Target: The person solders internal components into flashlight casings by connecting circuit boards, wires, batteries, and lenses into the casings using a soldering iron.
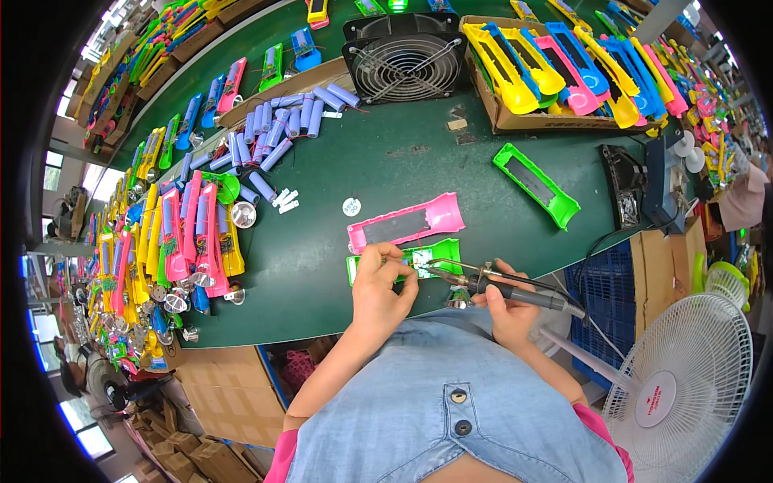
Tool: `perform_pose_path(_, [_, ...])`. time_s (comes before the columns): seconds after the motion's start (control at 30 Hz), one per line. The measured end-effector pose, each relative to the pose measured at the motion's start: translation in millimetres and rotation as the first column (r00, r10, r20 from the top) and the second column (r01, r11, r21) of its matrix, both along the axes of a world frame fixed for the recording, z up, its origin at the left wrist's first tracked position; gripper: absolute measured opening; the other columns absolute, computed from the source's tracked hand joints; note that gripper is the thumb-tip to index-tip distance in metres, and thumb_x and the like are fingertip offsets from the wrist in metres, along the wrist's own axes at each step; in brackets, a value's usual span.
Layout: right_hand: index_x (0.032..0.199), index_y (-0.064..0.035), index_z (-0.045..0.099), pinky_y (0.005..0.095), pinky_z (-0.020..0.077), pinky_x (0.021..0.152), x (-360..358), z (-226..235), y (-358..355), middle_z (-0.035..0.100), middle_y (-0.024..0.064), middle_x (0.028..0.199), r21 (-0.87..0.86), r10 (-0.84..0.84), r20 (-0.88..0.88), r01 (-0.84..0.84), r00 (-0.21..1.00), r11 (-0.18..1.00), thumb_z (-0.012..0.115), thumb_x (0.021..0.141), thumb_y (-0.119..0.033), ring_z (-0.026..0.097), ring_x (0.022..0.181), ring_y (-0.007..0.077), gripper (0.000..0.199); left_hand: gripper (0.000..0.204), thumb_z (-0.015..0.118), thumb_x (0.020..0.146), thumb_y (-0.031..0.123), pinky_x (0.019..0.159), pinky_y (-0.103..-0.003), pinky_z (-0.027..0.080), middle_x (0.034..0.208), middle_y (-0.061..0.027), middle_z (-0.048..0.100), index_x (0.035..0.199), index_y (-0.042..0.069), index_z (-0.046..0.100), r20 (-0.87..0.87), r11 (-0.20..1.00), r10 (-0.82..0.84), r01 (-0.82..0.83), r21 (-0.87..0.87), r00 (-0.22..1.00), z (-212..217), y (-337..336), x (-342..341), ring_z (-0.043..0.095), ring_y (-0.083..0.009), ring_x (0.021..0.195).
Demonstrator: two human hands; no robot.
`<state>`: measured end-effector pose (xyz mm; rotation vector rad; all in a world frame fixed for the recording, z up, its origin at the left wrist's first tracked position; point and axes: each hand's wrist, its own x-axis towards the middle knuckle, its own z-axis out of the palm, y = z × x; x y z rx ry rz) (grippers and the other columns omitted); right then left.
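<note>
One near denim garment (386, 419) is showing; left hand (380, 291) is pinching something unclear, right hand (510, 318) gripping one soldering iron (531, 295).

Glossy plastic casing (448, 251), matt cardboard box (539, 122)

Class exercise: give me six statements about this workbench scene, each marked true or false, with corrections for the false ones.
1. The right hand holds a dark-handled soldering iron. True.
2. The left hand is over part of a bright green plastic casing. True.
3. The soldering iron's tip points away from the left hand. False: it points toward the left hand.
4. A pink plastic casing lies just beyond that green casing. True.
5. All the lilac cylindrical cells stand upright in one row. False: the cells lie in a loose heap.
6. Only blue casings fill the back right. False: a brown cardboard box there holds yellow, pink and blue casings.
</note>
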<state>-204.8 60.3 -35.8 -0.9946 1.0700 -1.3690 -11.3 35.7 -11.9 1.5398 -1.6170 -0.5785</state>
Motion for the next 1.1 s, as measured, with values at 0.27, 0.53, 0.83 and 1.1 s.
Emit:
perform_pose_path(0.27, [0.104, 0.0066, 0.053, 0.0254, 0.0556, 0.062, 2.3, 4.7, -1.2, 0.04, 0.0244, 0.124, 0.032, -0.034, 0.045, 0.033, 0.998, 0.999, 0.058, 0.08, 0.002, 0.065, 0.074, 0.0202, 0.024, 0.012, 0.066, 0.062, -0.005, 0.065, -0.032, 0.046, 0.092, -0.0116, 0.052, 0.068, 0.001, 0.058, 0.025, 1.0, 0.007, -0.006, -0.004, 1.0, 0.4, -1.5, -2.3, 0.055, -0.0239, 0.081])
perform_pose_path(0.53, [0.102, 0.008, 0.053, 0.0264, 0.0553, 0.065, -4.7, 7.1, -3.4, 0.047, 0.0239, 0.117, -0.095, -0.043, -0.014, 0.041, 0.999, 0.995, 0.057, 0.081, 0.002, 0.065, 0.076, 0.0209, 0.023, 0.013, 0.064, 0.062, -0.006, 0.065, -0.033, 0.045, 0.092, -0.0136, 0.051, 0.07, 0.0, 0.055, 0.106, 0.999, -0.028, 0.03, -0.019, 0.994, 7.1, -5.6, -2.8, 0.054, -0.0263, 0.079])
perform_pose_path(0.83, [0.101, 0.0033, 0.054, 0.0419, 0.0262, 0.105, -8.2, 6.6, -3.6, 0.063, 0.0112, 0.086, -0.223, -0.012, -0.184, -0.03, 0.983, 0.974, 0.059, 0.08, 0.0, 0.065, 0.076, 0.0151, 0.022, 0.012, 0.064, 0.067, -0.005, 0.069, -0.034, 0.044, 0.092, -0.0141, 0.051, 0.075, -0.001, 0.057, 0.103, 0.998, -0.054, 0.05, 0.045, 0.993, 13.9, -5.3, -2.3, 0.054, -0.0271, 0.083])
perform_pose_path(1.1, [0.104, 0.0086, 0.048, 0.0236, 0.0538, 0.052, -15.9, -10.3, 2.5, 0.043, 0.028, 0.123, -0.205, 0.012, -0.202, -0.054, 0.979, 0.977, 0.058, 0.081, -0.003, 0.065, 0.067, 0.0215, 0.028, 0.023, 0.048, 0.09, 0.006, 0.072, -0.027, 0.05, 0.094, -0.01, 0.058, 0.109, -0.005, 0.057, -0.815, 0.81, 0.547, 0.123, 0.573, 0.192, 9.6, 68.3, 17.6, 0.057, -0.0158, 0.084])
